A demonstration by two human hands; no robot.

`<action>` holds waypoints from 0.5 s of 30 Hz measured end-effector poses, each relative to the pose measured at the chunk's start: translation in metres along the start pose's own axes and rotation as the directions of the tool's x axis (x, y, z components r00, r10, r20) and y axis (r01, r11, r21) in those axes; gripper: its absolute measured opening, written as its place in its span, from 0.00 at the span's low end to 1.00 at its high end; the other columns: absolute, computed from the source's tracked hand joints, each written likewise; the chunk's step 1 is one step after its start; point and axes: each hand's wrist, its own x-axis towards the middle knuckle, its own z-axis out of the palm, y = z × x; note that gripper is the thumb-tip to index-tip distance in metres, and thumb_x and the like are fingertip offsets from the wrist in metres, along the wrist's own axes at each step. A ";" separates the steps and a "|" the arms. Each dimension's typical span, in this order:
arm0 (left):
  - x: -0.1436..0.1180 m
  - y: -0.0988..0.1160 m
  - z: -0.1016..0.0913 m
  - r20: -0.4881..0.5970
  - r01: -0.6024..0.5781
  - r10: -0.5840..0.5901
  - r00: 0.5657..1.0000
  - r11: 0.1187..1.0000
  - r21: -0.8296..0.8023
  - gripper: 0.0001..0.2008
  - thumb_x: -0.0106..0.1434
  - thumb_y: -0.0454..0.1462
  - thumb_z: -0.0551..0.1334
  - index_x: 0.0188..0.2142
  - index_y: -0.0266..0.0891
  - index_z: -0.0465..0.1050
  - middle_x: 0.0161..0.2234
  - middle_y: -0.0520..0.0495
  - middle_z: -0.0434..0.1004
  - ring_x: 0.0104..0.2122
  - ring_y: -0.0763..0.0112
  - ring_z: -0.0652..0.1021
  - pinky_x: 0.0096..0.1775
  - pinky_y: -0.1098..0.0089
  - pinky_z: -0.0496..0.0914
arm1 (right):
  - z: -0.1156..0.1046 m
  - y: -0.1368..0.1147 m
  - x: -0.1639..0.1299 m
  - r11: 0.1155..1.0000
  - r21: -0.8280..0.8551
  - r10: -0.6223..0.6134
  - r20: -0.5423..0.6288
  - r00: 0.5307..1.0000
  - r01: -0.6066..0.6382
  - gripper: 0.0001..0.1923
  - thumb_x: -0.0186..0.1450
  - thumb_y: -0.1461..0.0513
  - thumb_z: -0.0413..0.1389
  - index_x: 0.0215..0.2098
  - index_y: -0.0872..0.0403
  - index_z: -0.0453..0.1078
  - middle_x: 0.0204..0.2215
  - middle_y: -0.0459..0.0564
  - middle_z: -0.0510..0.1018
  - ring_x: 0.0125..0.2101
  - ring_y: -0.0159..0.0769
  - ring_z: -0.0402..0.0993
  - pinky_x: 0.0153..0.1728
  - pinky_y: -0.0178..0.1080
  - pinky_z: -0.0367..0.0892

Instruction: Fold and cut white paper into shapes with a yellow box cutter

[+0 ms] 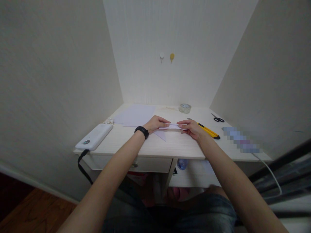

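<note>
Between my two hands a narrow white sheet of paper (174, 126) is held level just above the desk, its near edge facing me. My left hand (157, 123), below a black wristband (142, 131), pinches the paper's left end between thumb and fingers. At the other end, my right hand (190, 128) grips the paper with thumb and fingertips. A loose paper piece with a pointed corner (160, 135) lies under my left hand. To the right of my right hand rests a yellow utility knife (208, 131).
White paper sheets (138, 115) lie at the back left, a roll of clear tape (185, 108) at the back. Black scissors (218, 119) and a blurred-out object (241, 139) with a white cable are on the right. A white device (94, 137) with a black strap sits at the left edge.
</note>
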 end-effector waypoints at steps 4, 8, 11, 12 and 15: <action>0.000 0.001 0.002 -0.011 -0.059 0.060 0.998 0.995 0.083 0.14 0.50 0.37 0.74 0.36 0.34 0.83 0.35 0.41 0.82 0.32 0.71 0.76 0.41 0.68 0.69 | 0.001 0.003 0.001 0.999 -0.021 -0.043 -0.033 0.999 0.043 0.15 0.43 0.64 0.72 0.29 0.58 0.78 0.27 0.47 0.78 0.22 0.26 0.71 0.17 0.28 0.70; 0.001 0.000 0.002 -0.053 -0.077 0.086 0.995 0.983 0.165 0.13 0.50 0.35 0.74 0.37 0.34 0.82 0.34 0.43 0.82 0.32 0.71 0.76 0.40 0.68 0.69 | 0.001 0.005 0.003 0.996 -0.071 -0.058 -0.017 0.998 0.056 0.20 0.45 0.65 0.72 0.36 0.56 0.78 0.25 0.44 0.76 0.21 0.25 0.69 0.18 0.28 0.70; 0.001 0.000 0.003 -0.079 -0.075 0.091 0.993 0.978 0.194 0.14 0.49 0.33 0.74 0.38 0.34 0.82 0.35 0.43 0.82 0.32 0.72 0.76 0.40 0.68 0.70 | 0.001 0.006 0.003 0.994 -0.097 -0.053 -0.024 0.998 0.051 0.19 0.44 0.67 0.72 0.35 0.58 0.78 0.26 0.46 0.77 0.21 0.25 0.70 0.19 0.27 0.70; 0.001 0.000 0.003 -0.087 -0.075 0.094 0.992 0.976 0.203 0.15 0.49 0.33 0.74 0.38 0.34 0.82 0.35 0.43 0.82 0.32 0.71 0.76 0.40 0.68 0.70 | 0.002 0.007 0.003 0.994 -0.098 -0.056 -0.026 0.998 0.053 0.18 0.44 0.67 0.72 0.33 0.58 0.78 0.27 0.47 0.77 0.21 0.25 0.70 0.20 0.27 0.70; 0.001 0.001 0.003 -0.102 -0.070 0.094 0.990 0.974 0.214 0.14 0.48 0.31 0.74 0.37 0.34 0.81 0.34 0.43 0.82 0.31 0.71 0.76 0.40 0.67 0.70 | 0.003 0.007 0.003 0.993 -0.095 -0.068 -0.028 0.997 0.065 0.17 0.42 0.67 0.72 0.31 0.58 0.77 0.27 0.47 0.77 0.22 0.25 0.70 0.20 0.28 0.69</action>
